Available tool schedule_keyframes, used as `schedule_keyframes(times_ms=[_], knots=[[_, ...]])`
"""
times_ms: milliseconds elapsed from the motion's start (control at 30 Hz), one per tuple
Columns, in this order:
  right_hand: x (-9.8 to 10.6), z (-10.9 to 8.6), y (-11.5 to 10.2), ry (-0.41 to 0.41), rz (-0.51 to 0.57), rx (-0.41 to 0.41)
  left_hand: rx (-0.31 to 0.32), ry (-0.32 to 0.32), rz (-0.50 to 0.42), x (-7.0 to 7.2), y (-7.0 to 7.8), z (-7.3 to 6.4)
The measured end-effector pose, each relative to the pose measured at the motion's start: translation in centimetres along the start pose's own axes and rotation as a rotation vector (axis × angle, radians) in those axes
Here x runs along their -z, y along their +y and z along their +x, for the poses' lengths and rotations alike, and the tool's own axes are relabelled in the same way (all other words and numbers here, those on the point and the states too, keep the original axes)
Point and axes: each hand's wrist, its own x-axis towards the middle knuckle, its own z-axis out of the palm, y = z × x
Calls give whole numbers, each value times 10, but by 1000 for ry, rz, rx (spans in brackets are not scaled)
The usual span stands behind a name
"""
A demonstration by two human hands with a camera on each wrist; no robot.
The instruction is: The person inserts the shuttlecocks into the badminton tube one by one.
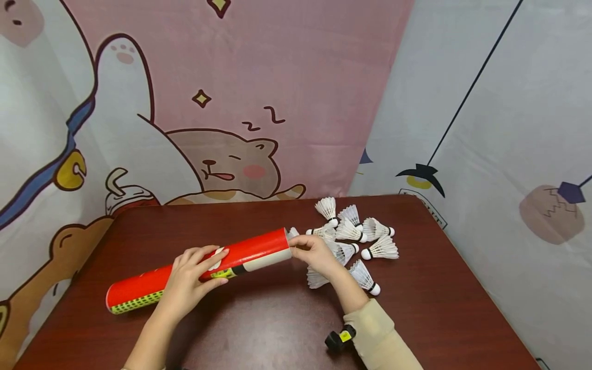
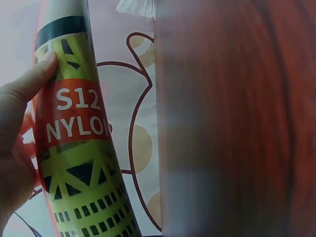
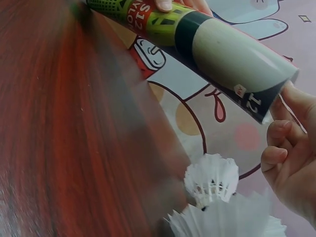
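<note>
My left hand [image 1: 187, 280] grips a red shuttlecock tube [image 1: 259, 252] around its middle, the thumb across the yellow-green print. The tube [image 2: 74, 113] slants, its mouth end higher and to the right. At the mouth, my right hand [image 1: 316, 254] pinches a white shuttlecock [image 1: 293, 233], most of which is hidden by the fingers and the tube. In the right wrist view, the right hand's fingers [image 3: 279, 153] are bent beside the tube's rim. Several loose white shuttlecocks [image 1: 350, 231] lie in a pile behind and beside the right hand.
The brown table [image 1: 277, 324] has its far edge against a cartoon-printed cloth [image 1: 296, 92]. One shuttlecock [image 1: 365, 277] lies nearer to me, close to the right forearm. A small black device [image 1: 339, 338] sits at the right sleeve [image 1: 376, 331].
</note>
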Motion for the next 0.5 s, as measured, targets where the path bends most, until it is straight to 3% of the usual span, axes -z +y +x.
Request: schedule_keyframes(times_ms=[267, 500], knots=[[20, -9, -8, 6, -31, -12, -1, 24, 1, 2, 0, 1], [41, -22, -16, 36, -119, 14, -11, 24, -7, 2, -1, 0]])
